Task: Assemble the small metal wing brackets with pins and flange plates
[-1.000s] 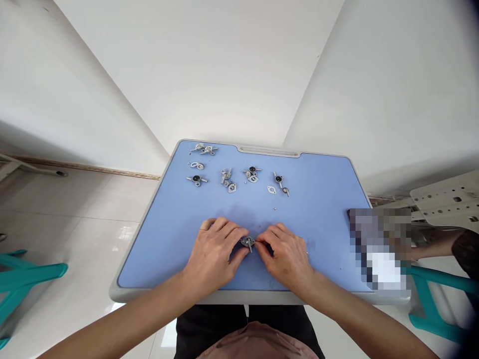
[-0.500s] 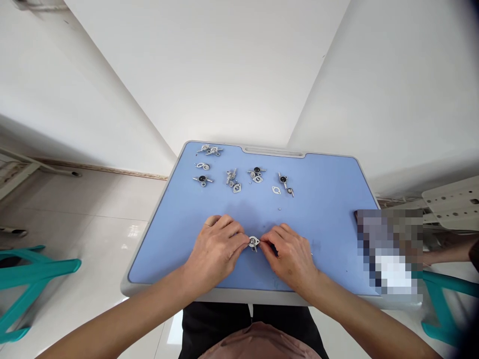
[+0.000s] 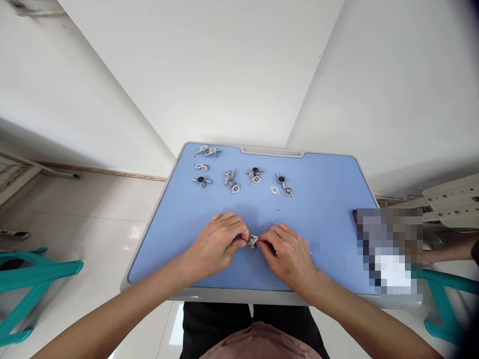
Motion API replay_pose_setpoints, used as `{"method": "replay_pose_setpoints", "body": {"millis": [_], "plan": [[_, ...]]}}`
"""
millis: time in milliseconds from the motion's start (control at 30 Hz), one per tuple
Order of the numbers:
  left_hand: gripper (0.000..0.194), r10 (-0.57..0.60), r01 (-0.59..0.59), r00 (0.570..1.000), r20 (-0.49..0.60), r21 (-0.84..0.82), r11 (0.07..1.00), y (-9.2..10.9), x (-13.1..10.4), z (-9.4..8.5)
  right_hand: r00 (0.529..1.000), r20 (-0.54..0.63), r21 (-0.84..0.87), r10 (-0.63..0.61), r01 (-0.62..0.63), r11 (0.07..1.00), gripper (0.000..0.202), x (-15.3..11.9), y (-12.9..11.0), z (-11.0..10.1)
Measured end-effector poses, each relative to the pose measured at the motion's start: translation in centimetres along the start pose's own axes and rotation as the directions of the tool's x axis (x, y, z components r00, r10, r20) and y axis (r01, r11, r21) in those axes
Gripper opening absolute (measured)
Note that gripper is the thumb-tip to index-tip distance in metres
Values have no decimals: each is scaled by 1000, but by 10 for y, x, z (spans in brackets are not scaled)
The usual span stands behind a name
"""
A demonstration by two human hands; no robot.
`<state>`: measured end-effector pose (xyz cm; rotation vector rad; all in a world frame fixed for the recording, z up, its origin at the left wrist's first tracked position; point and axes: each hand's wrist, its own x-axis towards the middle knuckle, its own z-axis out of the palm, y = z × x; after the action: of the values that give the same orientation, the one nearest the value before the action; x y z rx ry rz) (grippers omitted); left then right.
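My left hand (image 3: 220, 243) pinches the left end of a small metal plate with a lever through it (image 3: 252, 242), just above the table. The plate is tilted, and its finer details are too small to make out. My right hand (image 3: 290, 252) has thumb and forefinger closed at the plate's right end. Beyond the hands lie a metal valve body with a black disc (image 3: 282, 179), a small lever piece (image 3: 288, 191) and a flat oval plate with holes (image 3: 274, 190). A tiny screw-like piece (image 3: 278, 209) lies nearer to my right hand.
Other small metal valve parts stand in groups toward the back of the blue table (image 3: 329, 209), including a valve body (image 3: 201, 180) and a pile (image 3: 208, 150) at the far left corner. A pixelated patch (image 3: 389, 254) covers the right edge. Teal stools (image 3: 41, 274) flank the table.
The plate between my fingers has turned and tilted, so its flat face shows less. My left fingers have shifted their pinch slightly. The view has moved a little.
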<state>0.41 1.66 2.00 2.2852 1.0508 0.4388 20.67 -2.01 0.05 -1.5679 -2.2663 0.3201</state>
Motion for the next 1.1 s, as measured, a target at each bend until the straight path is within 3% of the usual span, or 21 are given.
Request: {"method": "replay_pose_setpoints", "body": {"millis": [300,433,533,800,1000,1100], "plan": [[23,61,-65,998,30,145,987,0,-1,1,1000,-14,-7,-10,10,1000,14,0,0,2],[11,60,-61,998,11,106,992,-1,-4,0,1000,0,-7,-3,3,1000,13,0,0,1],[8,67,-65,998,-15,110,992,-1,-5,0,1000,26,9,0,0,1000,11,1,-2,-2],[24,151,-112,978,-147,242,964,2,-9,7,1000,25,56,-4,3,998,5,-1,-5,-6],[24,93,-60,987,-130,236,970,7,-7,9,998,-43,40,-46,48,998,11,-1,-5,1],[21,64,-51,994,-94,141,989,5,-5,6,997,-43,19,-59,59,998,14,-1,-4,2]]}}
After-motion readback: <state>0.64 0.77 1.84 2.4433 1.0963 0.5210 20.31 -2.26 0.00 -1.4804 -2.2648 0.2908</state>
